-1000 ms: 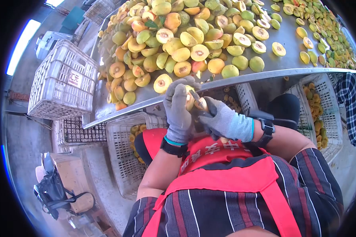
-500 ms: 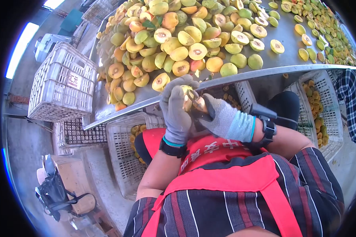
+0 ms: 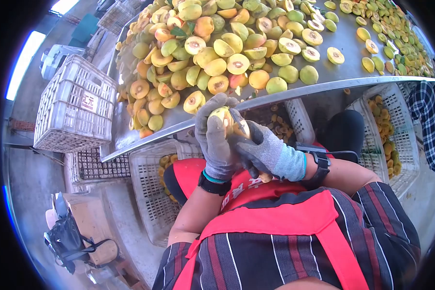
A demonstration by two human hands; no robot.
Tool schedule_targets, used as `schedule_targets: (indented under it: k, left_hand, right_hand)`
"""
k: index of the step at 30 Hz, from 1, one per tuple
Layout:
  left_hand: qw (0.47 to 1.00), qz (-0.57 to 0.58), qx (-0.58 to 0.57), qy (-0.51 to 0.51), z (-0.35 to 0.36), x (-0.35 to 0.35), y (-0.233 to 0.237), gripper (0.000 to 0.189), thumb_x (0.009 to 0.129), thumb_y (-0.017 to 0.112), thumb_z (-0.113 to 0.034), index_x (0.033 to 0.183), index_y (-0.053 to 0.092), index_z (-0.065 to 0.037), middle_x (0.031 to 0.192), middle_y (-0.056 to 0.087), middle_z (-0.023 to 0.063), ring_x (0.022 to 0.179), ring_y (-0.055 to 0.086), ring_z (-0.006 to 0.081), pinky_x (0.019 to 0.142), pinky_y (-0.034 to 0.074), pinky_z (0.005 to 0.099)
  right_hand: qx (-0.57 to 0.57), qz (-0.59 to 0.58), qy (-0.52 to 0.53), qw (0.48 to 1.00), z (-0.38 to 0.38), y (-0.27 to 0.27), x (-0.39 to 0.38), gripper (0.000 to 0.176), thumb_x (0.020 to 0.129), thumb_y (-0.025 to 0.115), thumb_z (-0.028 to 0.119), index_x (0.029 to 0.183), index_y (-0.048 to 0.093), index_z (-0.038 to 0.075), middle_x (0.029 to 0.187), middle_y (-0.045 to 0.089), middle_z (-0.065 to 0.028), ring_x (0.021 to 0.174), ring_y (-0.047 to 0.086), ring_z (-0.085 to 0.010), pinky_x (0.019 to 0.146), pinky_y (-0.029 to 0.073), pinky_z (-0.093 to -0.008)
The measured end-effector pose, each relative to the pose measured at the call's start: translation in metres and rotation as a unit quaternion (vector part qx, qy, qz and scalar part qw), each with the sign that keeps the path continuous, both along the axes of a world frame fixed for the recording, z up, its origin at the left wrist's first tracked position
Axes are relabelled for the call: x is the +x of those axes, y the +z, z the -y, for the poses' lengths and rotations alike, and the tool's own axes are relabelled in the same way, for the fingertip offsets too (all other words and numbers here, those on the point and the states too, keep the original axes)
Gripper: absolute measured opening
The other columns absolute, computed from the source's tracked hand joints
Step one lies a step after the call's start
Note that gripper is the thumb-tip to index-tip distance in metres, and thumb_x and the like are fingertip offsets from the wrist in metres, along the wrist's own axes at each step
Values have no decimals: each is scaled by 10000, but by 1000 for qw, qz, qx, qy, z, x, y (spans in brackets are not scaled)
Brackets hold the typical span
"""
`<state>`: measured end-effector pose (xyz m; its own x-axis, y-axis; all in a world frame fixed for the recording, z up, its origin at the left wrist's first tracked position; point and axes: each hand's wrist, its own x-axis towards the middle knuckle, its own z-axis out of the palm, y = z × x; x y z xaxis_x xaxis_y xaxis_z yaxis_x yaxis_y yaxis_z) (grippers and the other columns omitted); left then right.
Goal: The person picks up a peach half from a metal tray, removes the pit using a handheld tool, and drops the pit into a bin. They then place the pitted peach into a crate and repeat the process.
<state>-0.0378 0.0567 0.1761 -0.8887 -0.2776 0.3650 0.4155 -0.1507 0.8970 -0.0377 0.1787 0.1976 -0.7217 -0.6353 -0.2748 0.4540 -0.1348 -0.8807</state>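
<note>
My left hand (image 3: 216, 137), in a grey work glove, is wrapped around a yellow peach half (image 3: 221, 116) just off the table's front edge. The cut face is turned toward my right hand (image 3: 261, 147), which is closed on a small pitting tool. Its dark metal end (image 3: 236, 117) lies against the fruit, and a pale handle end (image 3: 265, 178) sticks out below my fingers. A pinkish-brown cut piece (image 3: 242, 129) shows between the two hands. Fingers cover most of the tool. Several peach halves (image 3: 238, 64) are heaped on the metal table (image 3: 299, 93) beyond.
A white plastic crate (image 3: 75, 104) stands left of the table. Below the edge, crates (image 3: 150, 203) and another (image 3: 401, 125) at the right hold peach halves. A black bag (image 3: 65, 239) rests by a cardboard box (image 3: 89, 217). A checked sleeve (image 3: 424, 121) of another person shows far right.
My right hand has turned and dropped slightly, so the tool's handle end now shows below it. The metal end has shifted on the fruit. My left hand still holds the peach half.
</note>
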Motion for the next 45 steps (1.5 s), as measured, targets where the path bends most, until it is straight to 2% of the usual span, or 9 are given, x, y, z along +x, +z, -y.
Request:
schedule_targets:
  k: [8,10,16,20,27,33,36,42,45]
  left_hand:
    - [995,8,68,-74,10,4,-4,336,884,524,-284,1081,532,-12,1072,571,123,907,580,215,771,474,315]
    - [996,21,62,-66,10,3,-6,331,875,542,-287,1047,550,-4,997,600,120,897,588,214,761,479,311]
    - [984,57,67,-153,21,-1,7,310,878,532,-256,1044,553,5,988,608,125,872,597,208,749,481,300]
    - [993,7,22,-118,17,-4,4,279,879,529,-209,1050,546,11,1039,594,129,875,598,210,768,483,316]
    - [996,-34,-80,-26,9,-6,4,279,914,465,-227,1053,549,0,1076,586,134,849,600,212,739,482,313]
    - [978,125,-40,-161,19,-13,13,277,905,487,-219,1058,542,5,1063,586,154,827,610,228,754,481,320]
    - [994,-36,-68,-73,11,-12,5,296,896,501,-232,1066,539,7,1047,588,153,838,608,229,766,479,331]
    - [985,70,-118,-109,16,-7,14,385,913,447,-319,1019,553,36,962,613,135,821,605,204,767,480,322]
    - [976,162,2,-143,21,-12,8,246,895,503,-176,995,569,38,950,623,120,808,591,156,725,480,308]
  right_hand:
    - [97,-224,48,969,-6,-3,-4,335,797,568,146,1088,460,22,810,583,-206,635,604,-323,547,499,-379]
    - [163,-591,-100,783,2,-17,-8,270,835,550,142,1060,445,38,626,526,-48,419,497,-117,370,411,-250]
    - [162,11,213,963,-16,43,-16,283,773,553,201,968,515,0,901,560,-220,800,576,-366,697,481,-415]
    - [138,-578,-88,800,-1,-4,-8,220,808,551,130,956,440,11,624,550,-107,451,577,-200,399,449,-313]
    - [156,-132,147,968,-12,30,-12,273,797,565,118,1012,431,17,665,568,-131,482,587,-208,424,468,-304]
    - [96,-608,-128,778,-3,-24,-20,263,804,570,173,994,451,35,610,524,-53,438,536,-130,380,428,-255]
    - [190,-31,219,956,-17,43,-23,239,774,530,173,945,544,6,833,583,-226,712,608,-330,650,502,-385]
    - [114,-670,-123,724,-12,-24,-15,282,796,583,173,1004,452,36,601,515,-45,443,531,-131,384,442,-272]
    - [182,-559,-77,805,-11,-29,-16,284,791,579,157,1015,454,36,628,535,-67,472,557,-144,403,456,-284]
